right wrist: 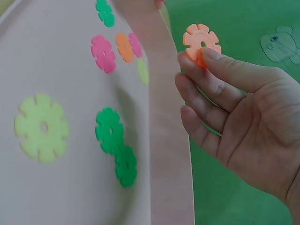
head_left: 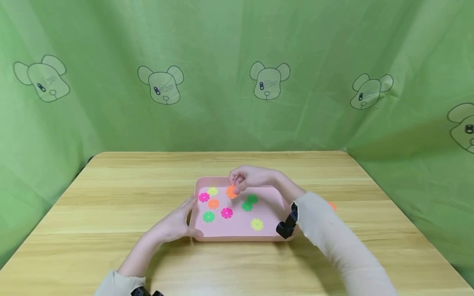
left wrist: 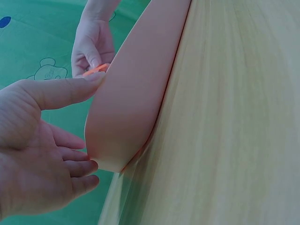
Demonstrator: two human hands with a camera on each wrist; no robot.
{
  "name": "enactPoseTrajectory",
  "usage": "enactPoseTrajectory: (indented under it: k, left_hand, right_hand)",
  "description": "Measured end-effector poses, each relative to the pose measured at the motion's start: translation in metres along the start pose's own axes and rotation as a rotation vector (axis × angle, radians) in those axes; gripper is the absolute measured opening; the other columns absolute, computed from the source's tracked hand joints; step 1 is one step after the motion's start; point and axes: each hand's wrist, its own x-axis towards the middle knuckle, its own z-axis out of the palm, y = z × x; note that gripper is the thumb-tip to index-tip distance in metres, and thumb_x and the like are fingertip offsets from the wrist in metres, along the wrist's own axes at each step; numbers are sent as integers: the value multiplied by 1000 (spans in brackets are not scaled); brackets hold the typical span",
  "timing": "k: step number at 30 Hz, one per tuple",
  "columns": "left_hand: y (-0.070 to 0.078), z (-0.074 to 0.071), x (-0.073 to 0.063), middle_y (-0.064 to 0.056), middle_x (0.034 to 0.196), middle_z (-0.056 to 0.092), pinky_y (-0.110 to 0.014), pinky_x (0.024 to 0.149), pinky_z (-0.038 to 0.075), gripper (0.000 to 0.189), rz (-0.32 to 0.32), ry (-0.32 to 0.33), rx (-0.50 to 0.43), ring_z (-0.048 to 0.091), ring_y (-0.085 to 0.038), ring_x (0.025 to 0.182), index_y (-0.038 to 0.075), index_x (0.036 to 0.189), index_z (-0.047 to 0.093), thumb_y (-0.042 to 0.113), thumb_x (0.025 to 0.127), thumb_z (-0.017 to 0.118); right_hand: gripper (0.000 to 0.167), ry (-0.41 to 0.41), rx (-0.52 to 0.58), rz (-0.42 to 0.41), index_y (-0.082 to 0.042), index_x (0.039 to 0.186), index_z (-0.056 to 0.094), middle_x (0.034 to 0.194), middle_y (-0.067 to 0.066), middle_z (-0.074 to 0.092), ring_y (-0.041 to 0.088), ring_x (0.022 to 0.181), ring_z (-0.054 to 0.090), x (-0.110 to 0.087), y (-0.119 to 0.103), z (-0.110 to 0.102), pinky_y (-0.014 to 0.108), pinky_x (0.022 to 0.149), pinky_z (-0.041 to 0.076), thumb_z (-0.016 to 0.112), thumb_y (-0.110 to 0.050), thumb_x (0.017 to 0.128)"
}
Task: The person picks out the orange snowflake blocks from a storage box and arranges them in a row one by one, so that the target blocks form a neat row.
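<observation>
My right hand pinches an orange snowflake disc between thumb and fingertips, above the far part of a pink tray. My left hand touches the tray's left end, thumb at the near rim and the other fingers loosely extended along the side. Inside the tray lie a yellow disc, a pink disc, another pink disc, an orange disc, a green disc and a small yellow disc. Two dark green discs overlap or touch at their edges.
Another orange piece shows on the wooden table right of the tray, partly hidden by the right sleeve. A green curtain with bear-head drawings hangs behind and beside the table.
</observation>
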Motion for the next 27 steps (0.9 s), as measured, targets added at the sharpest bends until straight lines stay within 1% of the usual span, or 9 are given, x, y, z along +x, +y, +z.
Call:
enactPoseTrajectory:
  k: [3,6,10,13,15,20,22,24,27]
  left_hand:
    - [1,0,0,-17,153,12,-51,110,13,101,-3,2,0,12,-34,139,-1,146,17,12,68,80]
    - [1,0,-1,-18,153,13,-52,110,13,101,-1,1,-1,12,-34,139,-1,146,17,13,68,80]
    - [1,0,-1,-19,152,13,-53,109,13,101,4,-1,1,12,-35,138,-2,146,18,13,68,79]
    - [1,1,-1,-18,153,13,-52,110,13,100,0,0,3,12,-35,139,-2,146,18,13,68,79]
    - [1,1,-1,-18,153,13,-51,110,13,100,-2,0,4,11,-34,139,-2,146,17,12,69,79]
    - [1,0,-2,-19,152,13,-52,110,13,101,7,-2,7,12,-35,138,-3,146,17,14,68,80]
    - [1,0,-2,-19,152,14,-53,109,13,102,11,-2,6,12,-36,138,-3,146,18,15,68,80]
    - [0,0,-1,-19,152,14,-52,110,13,102,10,1,6,12,-36,138,-3,146,18,15,67,80]
    - [0,0,-1,-19,152,13,-52,110,13,102,11,3,7,12,-35,138,-3,146,18,14,67,80]
  right_hand:
    - [11,35,16,-2,-3,90,54,75,6,58,21,72,53,-11,4,-4,28,70,44,62,0,83]
    - [11,64,40,-12,-1,93,55,76,12,60,20,73,57,-23,9,-9,30,73,47,61,0,84]
    - [12,96,30,-21,0,95,54,76,13,60,14,71,57,-39,16,-16,30,74,47,61,-2,85]
    - [14,135,14,-13,1,95,54,78,8,61,14,73,57,-52,19,-20,27,73,46,62,-5,85]
    - [15,163,27,4,2,95,54,79,6,62,16,76,59,-61,22,-22,26,74,47,62,-6,85]
    - [17,229,55,59,1,95,53,81,3,62,21,79,58,-81,30,-28,34,77,47,64,-7,85]
    - [18,256,52,72,0,94,53,81,3,61,20,79,58,-90,34,-31,36,78,46,64,-9,85]
    - [19,284,54,79,0,95,52,80,2,60,17,77,57,-99,39,-34,33,76,47,65,-10,84]
    - [20,320,70,66,2,96,52,80,1,60,13,76,57,-112,47,-38,30,75,48,65,-8,85]
